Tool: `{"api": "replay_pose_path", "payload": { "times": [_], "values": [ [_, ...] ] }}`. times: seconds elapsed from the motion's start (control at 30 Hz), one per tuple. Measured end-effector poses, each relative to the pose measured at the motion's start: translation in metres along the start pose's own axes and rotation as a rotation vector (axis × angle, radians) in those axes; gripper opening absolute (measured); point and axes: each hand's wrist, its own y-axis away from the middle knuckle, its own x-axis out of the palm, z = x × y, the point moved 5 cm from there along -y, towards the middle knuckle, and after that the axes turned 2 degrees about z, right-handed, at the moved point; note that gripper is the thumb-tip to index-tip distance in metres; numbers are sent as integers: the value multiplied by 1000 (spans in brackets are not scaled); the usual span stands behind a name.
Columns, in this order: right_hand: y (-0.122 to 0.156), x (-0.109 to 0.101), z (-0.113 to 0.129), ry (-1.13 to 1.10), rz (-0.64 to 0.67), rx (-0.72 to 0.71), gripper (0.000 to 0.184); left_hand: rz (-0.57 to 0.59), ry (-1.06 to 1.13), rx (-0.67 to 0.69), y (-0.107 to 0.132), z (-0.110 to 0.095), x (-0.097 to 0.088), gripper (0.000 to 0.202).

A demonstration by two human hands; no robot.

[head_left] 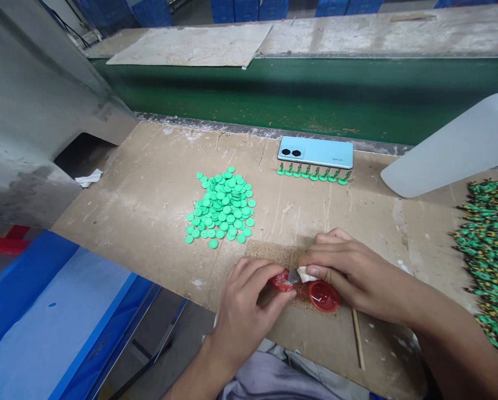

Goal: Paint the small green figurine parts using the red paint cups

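My left hand (249,300) is closed, with a small red cap-like piece (280,281) pinched between thumb and fingers. Closed round the white-wrapped end of a small metal blade (293,276) is my right hand (344,266). The blade's tip meets the red piece or lies right at it; I cannot tell how deep it goes. Just below my right fingers, a red dish (324,296) with shiny clear liquid rests on a speckled brown mat (274,253). Beside it lies a thin wooden stick (358,339).
A pile of green discs (224,208) lies left of centre. Several small green-based figures (314,176) stand in a row before a light blue phone (319,152). At right are a white plastic container (449,147) and a heap of green and black figures (493,250).
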Motion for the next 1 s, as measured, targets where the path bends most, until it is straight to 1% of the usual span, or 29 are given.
{"api": "replay_pose_path", "payload": {
  "times": [0.23,0.43,0.63,0.9,1.0],
  "values": [
    [1,-5,-1,98,-79,-15,33,9,4,14,-1,0,0,22],
    [2,-4,-2,116,-87,-12,33,18,12,15,0,-1,-1,22],
    [2,-3,-6,156,-104,-34,29,6,3,19,-1,0,-1,24],
    [2,-2,-6,127,-54,-22,28,20,-3,28,0,0,0,24],
    [3,-4,-5,92,-30,-30,31,18,-2,35,0,-1,-1,24]
  ]
}}
